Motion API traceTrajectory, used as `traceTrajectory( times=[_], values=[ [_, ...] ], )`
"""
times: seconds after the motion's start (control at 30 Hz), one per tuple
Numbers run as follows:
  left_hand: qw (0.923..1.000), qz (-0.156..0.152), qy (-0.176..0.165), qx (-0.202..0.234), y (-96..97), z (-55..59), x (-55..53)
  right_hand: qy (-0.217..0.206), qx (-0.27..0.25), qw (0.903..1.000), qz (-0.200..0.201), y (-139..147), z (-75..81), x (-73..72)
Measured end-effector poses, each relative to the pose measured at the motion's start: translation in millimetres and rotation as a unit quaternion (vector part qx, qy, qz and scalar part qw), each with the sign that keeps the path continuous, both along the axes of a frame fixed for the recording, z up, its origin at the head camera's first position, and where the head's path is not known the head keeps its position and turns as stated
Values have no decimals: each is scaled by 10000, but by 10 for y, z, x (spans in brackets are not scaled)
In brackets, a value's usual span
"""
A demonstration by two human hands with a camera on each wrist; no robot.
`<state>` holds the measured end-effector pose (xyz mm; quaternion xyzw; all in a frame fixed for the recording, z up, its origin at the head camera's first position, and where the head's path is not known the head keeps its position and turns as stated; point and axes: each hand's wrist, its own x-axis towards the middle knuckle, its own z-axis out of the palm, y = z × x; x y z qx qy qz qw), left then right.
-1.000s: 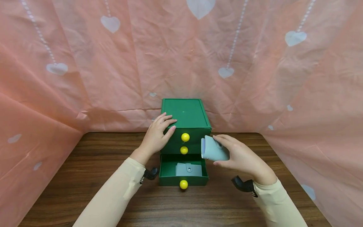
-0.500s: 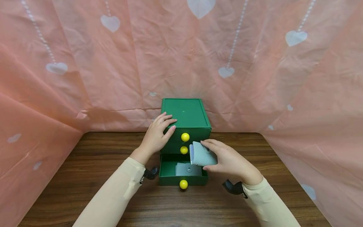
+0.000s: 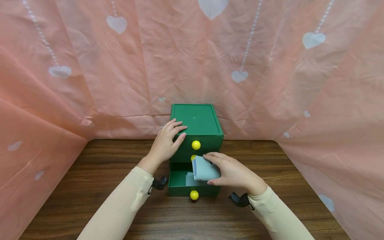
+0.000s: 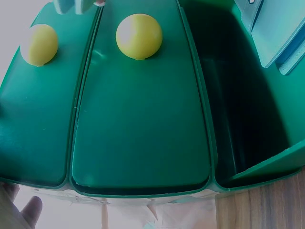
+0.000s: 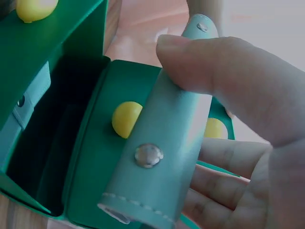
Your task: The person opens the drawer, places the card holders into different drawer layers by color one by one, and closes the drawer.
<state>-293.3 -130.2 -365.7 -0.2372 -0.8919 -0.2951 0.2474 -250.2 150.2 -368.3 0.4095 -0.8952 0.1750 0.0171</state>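
My right hand (image 3: 234,171) grips a light blue card wallet (image 3: 205,169) between thumb and fingers, over the pulled-out bottom drawer (image 3: 177,191) of a green drawer unit (image 3: 198,118). The right wrist view shows its rounded spine with a metal rivet (image 5: 148,155) and stitching. A second light blue wallet (image 5: 24,102), with a snap strap, lies inside that drawer; in the head view the held one partly covers it. On the unit's top left edge rests my left hand (image 3: 165,143), fingers spread over the lid and thumb at the front edge.
Each drawer has a round yellow knob (image 3: 194,195); the two upper drawers are closed. The unit stands on a dark wooden table (image 3: 114,186). A pink curtain (image 3: 192,60) with white hearts hangs behind and at both sides.
My right hand has carried the wallet left and down, from beside the drawer unit to over the bottom drawer. The left hand has stayed put.
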Motion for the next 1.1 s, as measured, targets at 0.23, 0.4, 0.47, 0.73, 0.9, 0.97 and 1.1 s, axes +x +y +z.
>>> traceTrajectory(
  times=[0.23,0.4,0.47,0.73,0.9,0.97,1.1],
  values=[
    [10000,-9,-6,20,0,-6,3,-53,249,9995,170,-68,-52,-17],
    [10000,3,-5,16,-2,-1,4,-77,367,9989,272,-105,-86,-39],
    [10000,-4,-8,13,-2,0,5,-121,396,9987,304,-120,-97,-45],
    [10000,-34,27,50,-3,-4,8,-270,519,9978,317,-176,-125,-63],
    [10000,-35,10,62,-2,-3,13,-336,522,9975,335,-192,-155,-87],
    [10000,-41,14,67,-2,-2,17,-345,532,9974,343,-198,-170,-99],
    [9999,-59,43,78,-2,0,19,-341,569,9972,346,-209,-200,-122]
  ],
)
